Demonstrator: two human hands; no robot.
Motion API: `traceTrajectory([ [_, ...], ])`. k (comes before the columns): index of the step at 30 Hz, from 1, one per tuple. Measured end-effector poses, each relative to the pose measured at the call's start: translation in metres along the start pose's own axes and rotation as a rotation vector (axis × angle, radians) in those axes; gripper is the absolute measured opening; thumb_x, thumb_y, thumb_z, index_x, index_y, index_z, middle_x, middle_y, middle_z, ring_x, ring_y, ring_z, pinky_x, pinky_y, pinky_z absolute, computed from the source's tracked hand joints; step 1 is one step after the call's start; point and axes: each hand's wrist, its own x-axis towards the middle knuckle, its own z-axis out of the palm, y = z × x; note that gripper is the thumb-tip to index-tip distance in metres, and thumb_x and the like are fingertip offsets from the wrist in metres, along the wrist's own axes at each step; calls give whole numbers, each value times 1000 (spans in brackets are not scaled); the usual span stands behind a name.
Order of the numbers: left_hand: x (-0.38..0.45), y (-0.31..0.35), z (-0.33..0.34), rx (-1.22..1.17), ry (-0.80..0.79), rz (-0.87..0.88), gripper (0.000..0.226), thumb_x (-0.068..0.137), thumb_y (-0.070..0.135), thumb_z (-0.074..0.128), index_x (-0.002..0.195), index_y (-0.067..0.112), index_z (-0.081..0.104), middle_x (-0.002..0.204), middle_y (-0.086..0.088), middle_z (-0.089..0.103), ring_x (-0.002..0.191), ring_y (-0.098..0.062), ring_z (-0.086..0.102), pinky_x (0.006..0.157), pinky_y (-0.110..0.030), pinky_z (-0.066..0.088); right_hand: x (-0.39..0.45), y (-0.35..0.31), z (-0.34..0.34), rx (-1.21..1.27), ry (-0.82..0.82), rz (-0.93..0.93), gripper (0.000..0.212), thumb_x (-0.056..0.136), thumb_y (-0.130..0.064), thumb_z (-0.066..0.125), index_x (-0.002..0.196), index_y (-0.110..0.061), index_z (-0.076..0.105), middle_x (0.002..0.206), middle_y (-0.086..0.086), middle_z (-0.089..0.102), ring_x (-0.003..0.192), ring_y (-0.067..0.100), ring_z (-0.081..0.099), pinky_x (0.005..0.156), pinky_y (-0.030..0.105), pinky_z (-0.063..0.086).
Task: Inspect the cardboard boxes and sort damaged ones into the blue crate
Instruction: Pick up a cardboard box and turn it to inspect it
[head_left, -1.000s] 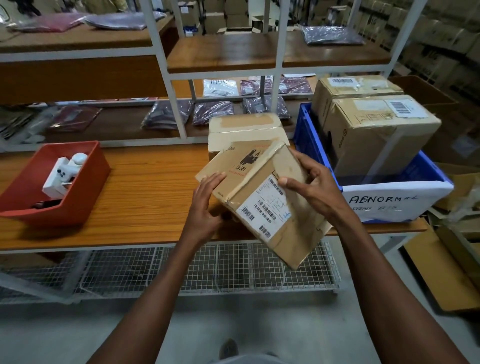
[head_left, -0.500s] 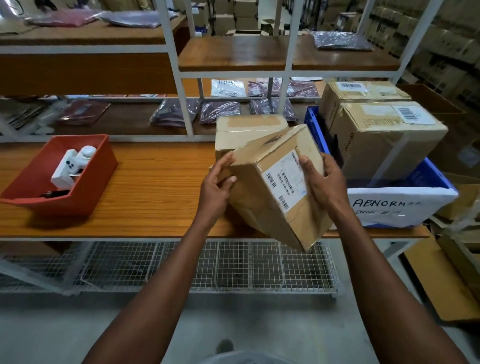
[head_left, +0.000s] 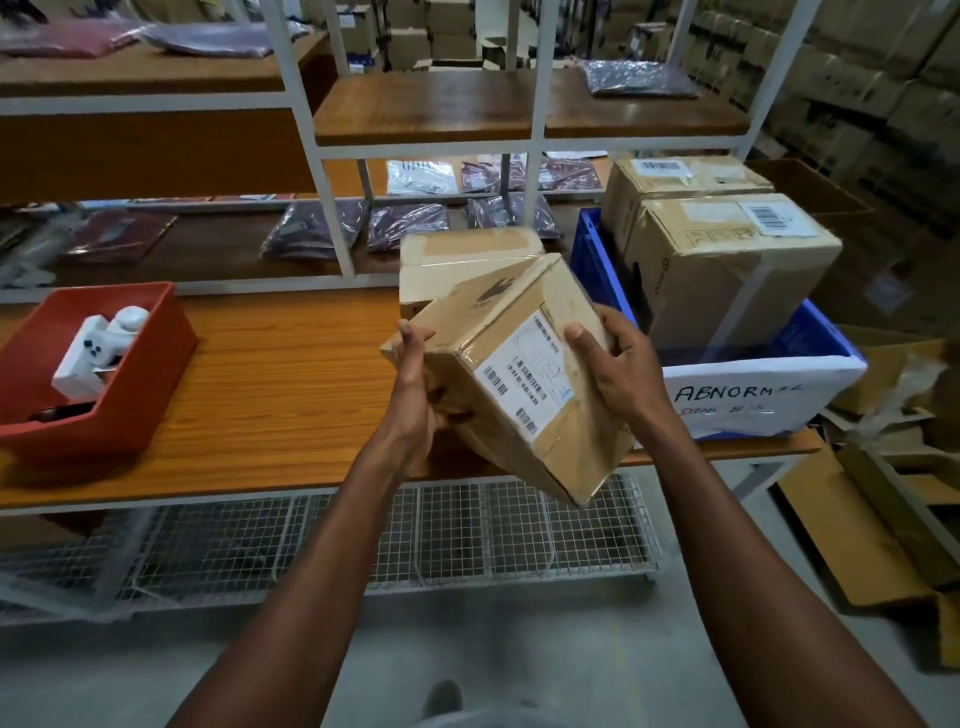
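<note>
So that its taped faces can be checked, the cardboard box (head_left: 511, 374) is held tilted over the desk's (head_left: 270, 384) front edge, gripped by left hand (head_left: 415, 387) and right hand (head_left: 621, 364), near the blue crate (head_left: 597, 260).

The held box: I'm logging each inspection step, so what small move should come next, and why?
Probably turn the box further to expose its hidden faces. The left hand and right hand hold it tilted above the table, with only the taped top and label side showing; no damage is clear yet, so the blue crate seems premature.
</note>
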Motion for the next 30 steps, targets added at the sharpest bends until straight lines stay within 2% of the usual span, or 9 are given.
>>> traceTrajectory([
  [4,-6,3,-4,-39,3,-5,85,77,77,65,142,30,37,149,-11,51,132,-33,58,89,-61,62,1,1,3,12,-46,-36,46,94,-55,70,136,-35,64,116,-9,73,102,12,74,85,42,64],
  [8,-19,-20,-5,-38,41,93,84,77,65,77,147,56,32,161,-8,35,137,-33,55,94,-58,60,0,5,4,64,-127,-65,40,100,-34,67,138,-25,63,123,-2,70,103,5,71,81,25,60],
  [11,-36,-49,-2,61,103,181,100,69,73,84,149,72,23,173,7,6,149,-33,39,108,-65,50,-2,15,0,82,-228,-49,33,102,-30,66,134,-34,63,130,-7,64,114,5,65,85,17,56],
  [14,-53,-67,1,153,144,182,118,64,75,85,150,76,5,176,3,-6,155,-32,29,118,-62,39,0,26,-2,47,-244,-10,42,94,-49,72,135,-51,61,163,-11,33,149,20,36,112,47,39],
  [16,-57,-69,5,173,150,168,124,62,70,87,151,73,2,176,2,-7,157,-27,24,119,-41,35,-3,28,2,84,-227,37,49,92,-52,71,139,-54,57,169,-6,19,153,27,28,115,56,34],
  [20,-60,-69,10,148,134,142,128,59,59,96,153,68,9,173,6,11,150,-21,38,108,-31,51,-10,32,13,202,-155,122,79,77,-86,63,148,-57,44,171,6,15,157,36,22,116,74,29],
  [22,-61,-72,12,131,127,138,125,67,39,98,152,62,9,167,5,22,142,-15,46,88,-18,57,-12,30,19,198,-146,142,93,74,-94,58,154,-52,35,171,8,15,158,37,18,118,75,25],
  [27,-54,-78,15,178,145,165,122,60,55,91,152,62,11,173,2,13,148,-22,41,91,-17,54,-16,14,34,49,-88,117,97,60,-95,64,132,-33,46,147,8,35,129,22,54,102,45,50],
  [30,-52,-83,14,175,189,161,108,70,56,84,152,59,14,167,5,23,142,-26,49,102,-38,57,-17,15,37,24,26,108,73,71,-81,73,117,-28,51,124,0,58,106,15,66,81,29,54],
])
